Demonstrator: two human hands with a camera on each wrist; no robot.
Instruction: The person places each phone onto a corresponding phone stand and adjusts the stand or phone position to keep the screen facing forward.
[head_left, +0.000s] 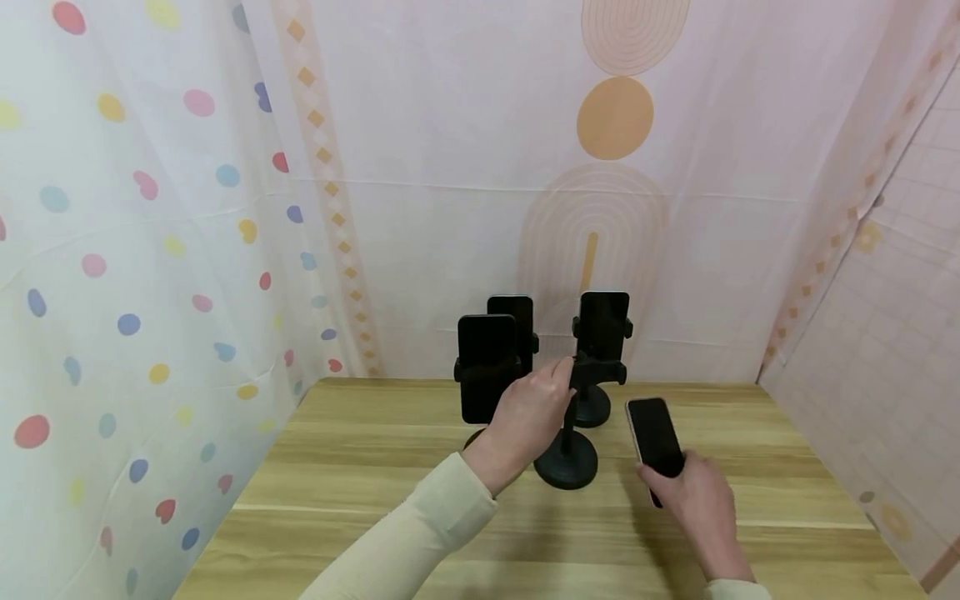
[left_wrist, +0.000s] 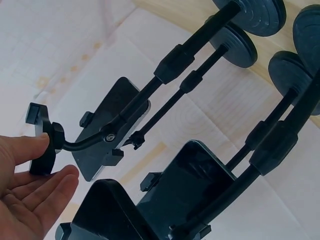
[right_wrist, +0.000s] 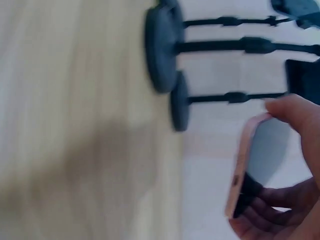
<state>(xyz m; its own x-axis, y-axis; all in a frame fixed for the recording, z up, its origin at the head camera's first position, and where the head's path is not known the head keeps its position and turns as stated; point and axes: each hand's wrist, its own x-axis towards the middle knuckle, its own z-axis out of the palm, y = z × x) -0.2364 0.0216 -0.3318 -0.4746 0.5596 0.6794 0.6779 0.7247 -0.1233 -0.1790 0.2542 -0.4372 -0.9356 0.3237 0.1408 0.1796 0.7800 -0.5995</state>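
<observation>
My left hand [head_left: 527,418] holds the phone clamp [left_wrist: 42,159] of a black phone stand [head_left: 567,463], thumb on one side and fingers on the other in the left wrist view. No phone sits in this clamp. Its round base rests on the table. To the right, my right hand [head_left: 703,502] grips a smartphone [head_left: 654,435] by its lower part, black screen facing up toward me. In the right wrist view the smartphone [right_wrist: 245,160] shows a pinkish edge, held between thumb and fingers.
Three more stands hold dark-screened phones: a front-left phone [head_left: 487,358], one partly behind it [head_left: 519,305], and a back-right phone [head_left: 604,321]. They stand close around my left hand on the wooden table [head_left: 360,467]. A patterned curtain [head_left: 450,250] hangs behind.
</observation>
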